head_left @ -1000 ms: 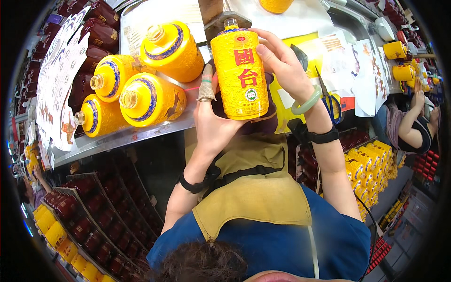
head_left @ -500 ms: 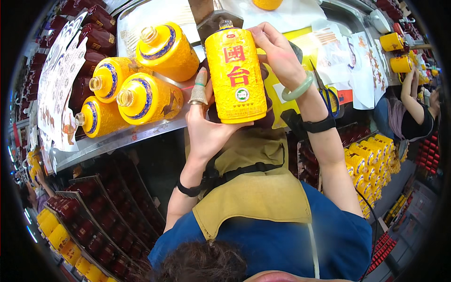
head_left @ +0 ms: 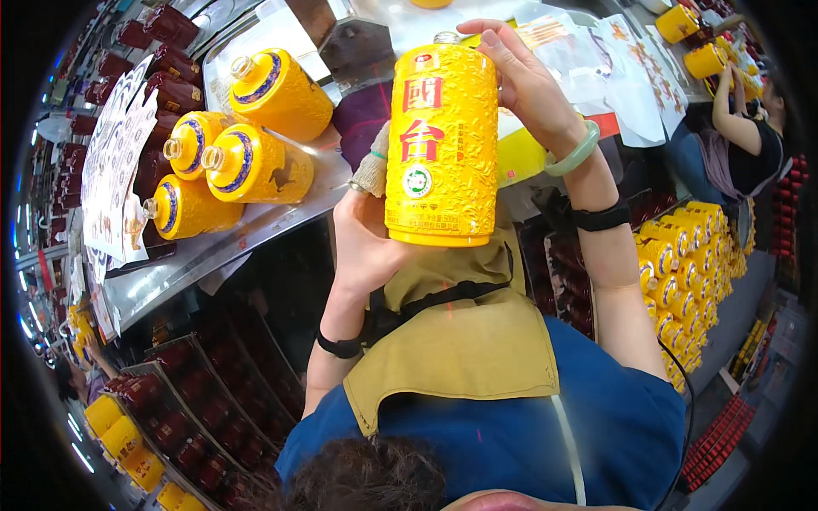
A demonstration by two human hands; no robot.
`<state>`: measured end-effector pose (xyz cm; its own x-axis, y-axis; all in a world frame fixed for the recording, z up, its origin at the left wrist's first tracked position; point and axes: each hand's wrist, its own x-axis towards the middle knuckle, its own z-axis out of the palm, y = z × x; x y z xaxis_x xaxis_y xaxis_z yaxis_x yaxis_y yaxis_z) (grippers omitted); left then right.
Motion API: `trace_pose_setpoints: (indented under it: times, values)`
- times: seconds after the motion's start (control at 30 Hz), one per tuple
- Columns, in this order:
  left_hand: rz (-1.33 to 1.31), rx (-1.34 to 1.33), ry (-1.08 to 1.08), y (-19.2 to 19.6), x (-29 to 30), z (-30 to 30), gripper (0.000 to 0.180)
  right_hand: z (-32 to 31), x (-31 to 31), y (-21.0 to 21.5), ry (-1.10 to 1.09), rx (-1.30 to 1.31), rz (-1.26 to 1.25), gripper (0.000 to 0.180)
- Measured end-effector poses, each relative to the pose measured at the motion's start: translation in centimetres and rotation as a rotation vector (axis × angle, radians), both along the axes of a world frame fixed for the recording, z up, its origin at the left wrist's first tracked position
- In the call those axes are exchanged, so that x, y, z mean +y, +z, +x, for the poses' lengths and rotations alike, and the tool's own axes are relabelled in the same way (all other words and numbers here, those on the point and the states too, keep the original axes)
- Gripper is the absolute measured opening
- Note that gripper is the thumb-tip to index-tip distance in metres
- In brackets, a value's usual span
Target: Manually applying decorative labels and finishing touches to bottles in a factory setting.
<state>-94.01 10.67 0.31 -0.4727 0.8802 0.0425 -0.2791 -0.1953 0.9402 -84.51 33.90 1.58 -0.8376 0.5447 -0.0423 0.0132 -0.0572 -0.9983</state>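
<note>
So both hands are up on one tall yellow ceramic bottle with red characters and a textured surface (head_left: 441, 149), held in the air above the front edge of the shiny metal worktop (head_left: 213, 247), base pointing toward the camera and neck away. The left hand (head_left: 371, 234) cups it from underneath, fingers wrapped around the lower part and clamped on the bottle; there's a ring on it, a bit of cloth-like finger cover near the knuckle, and a black band on the wrist. The right hand (head_left: 524, 81) grips up near the neck end, fingers closed over the shoulder of the bottle, with a pale green bangle (head_left: 578, 152) and a black strap on that wrist. Over on the left part of the worktop four round yellow ceramic jars with blue rings (head_left: 234, 149) lie on their sides, bunched together and touching. White paper sheets (head_left: 609, 60) are spread along the right side of the worktop. Dark red boxes (head_left: 162, 64) line the far left edge. Another person (head_left: 750, 140) is working at the far right.
</note>
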Motion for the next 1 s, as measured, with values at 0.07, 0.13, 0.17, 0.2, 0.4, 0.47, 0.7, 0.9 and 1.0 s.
trace_pose_setpoints:
  times: [0.07, 0.13, 0.17, 0.2, 0.4, 0.47, 0.7, 0.9, 1.0]
  values:
    - [0.048, 0.024, -0.046, -0.3, 0.0, 0.6, 0.101, 1.4, 0.0, -0.4, -0.028, 0.008, -0.015, 0.043]
    - [0.094, 0.034, -0.091, -0.8, 0.0, 1.1, 0.102, 2.5, -0.6, -0.5, -0.094, 0.046, -0.063, 0.044]
    - [0.100, 0.039, -0.098, -0.8, -0.1, 1.5, 0.102, 3.1, -1.0, -0.4, -0.100, 0.052, -0.057, 0.044]
    - [0.068, 0.126, -0.098, -0.8, -0.1, 1.9, 0.102, 3.9, -1.1, -0.3, -0.045, 0.106, -0.155, 0.041]
    - [0.091, 0.642, 0.082, 0.3, 0.5, 2.6, 0.115, 4.8, -2.5, -2.2, -0.214, 0.332, -0.491, 0.034]
    - [0.114, 0.416, 0.081, -0.3, 0.7, 3.6, 0.121, 5.0, -3.2, -2.5, -0.173, 0.452, -0.592, 0.031]
    - [0.106, 0.101, -0.071, -0.3, 1.4, 4.3, 0.124, 5.4, -3.1, -3.0, -0.216, 0.568, -0.736, 0.033]
    - [0.163, -0.424, 0.005, 0.8, 1.5, 5.1, 0.112, 4.9, -3.0, -1.8, -0.259, 0.461, -0.470, 0.032]
    - [0.091, 0.215, 0.115, -0.6, 1.1, 4.6, 0.101, 4.8, -2.8, -1.2, -0.215, 0.402, -0.343, 0.037]
